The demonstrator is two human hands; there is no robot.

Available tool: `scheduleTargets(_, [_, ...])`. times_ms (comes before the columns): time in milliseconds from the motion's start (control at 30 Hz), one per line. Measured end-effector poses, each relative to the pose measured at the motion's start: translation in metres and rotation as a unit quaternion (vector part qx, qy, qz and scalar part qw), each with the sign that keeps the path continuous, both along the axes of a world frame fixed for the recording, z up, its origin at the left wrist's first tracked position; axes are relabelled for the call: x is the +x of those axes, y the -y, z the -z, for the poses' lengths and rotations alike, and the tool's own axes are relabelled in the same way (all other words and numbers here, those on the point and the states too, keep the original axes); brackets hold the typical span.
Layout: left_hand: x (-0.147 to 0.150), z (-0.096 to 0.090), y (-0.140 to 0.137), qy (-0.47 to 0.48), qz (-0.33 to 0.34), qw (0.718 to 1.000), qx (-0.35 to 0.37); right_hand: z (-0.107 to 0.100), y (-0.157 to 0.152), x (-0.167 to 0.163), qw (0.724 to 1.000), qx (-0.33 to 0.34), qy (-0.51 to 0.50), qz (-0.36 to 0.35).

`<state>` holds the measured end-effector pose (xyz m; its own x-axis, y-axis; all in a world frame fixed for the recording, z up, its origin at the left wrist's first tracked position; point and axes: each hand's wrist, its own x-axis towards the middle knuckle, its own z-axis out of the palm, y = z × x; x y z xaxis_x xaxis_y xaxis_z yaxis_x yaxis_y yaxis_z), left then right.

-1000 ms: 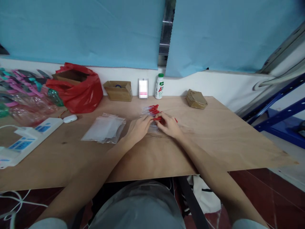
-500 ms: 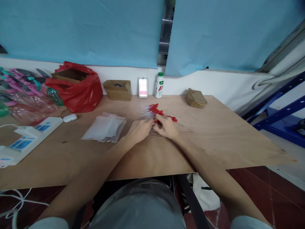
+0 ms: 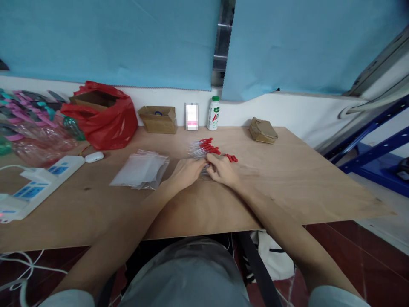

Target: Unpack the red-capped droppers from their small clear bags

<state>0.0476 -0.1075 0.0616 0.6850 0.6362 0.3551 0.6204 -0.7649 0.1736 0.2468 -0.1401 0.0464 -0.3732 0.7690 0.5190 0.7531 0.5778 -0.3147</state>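
Observation:
My left hand and my right hand meet at the middle of the table, fingers bent and thumbs close together. Both are closed at the fingertips on something small, mostly hidden; only a thin, shiny bit shows between them. Just beyond lies a pile of small red-handled screwdrivers, their thin metal shafts pointing left. A few more red handles stick out past my right hand. To the left of my left hand, a stack of clear zip bags lies flat.
Along the wall stand a red plastic bag holding a box, an open carton, a blurred-out phone-like screen and a white bottle. A small cardboard box sits right. At left are a power strip and spray bottles.
Both hands stay in the same place, with only slight finger movement; the fingertips have shifted a little around what lies between them. The view has tilted very slightly.

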Motion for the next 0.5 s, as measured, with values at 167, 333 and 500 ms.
scheduleTargets(167, [-0.002,-0.003,0.001,0.015,0.008,1.0,-0.003,-0.003,-0.001,0.004,0.997,0.044,-0.023,-0.051])
scheduleTargets(333, [-0.003,-0.002,0.002,0.023,-0.023,0.999,-0.018,-0.002,-0.004,0.008,0.993,0.057,-0.065,-0.08])
scheduleTargets(500, [-0.002,0.003,0.002,0.069,-0.017,0.997,-0.016,0.001,-0.007,0.011,0.993,0.026,-0.103,-0.057])
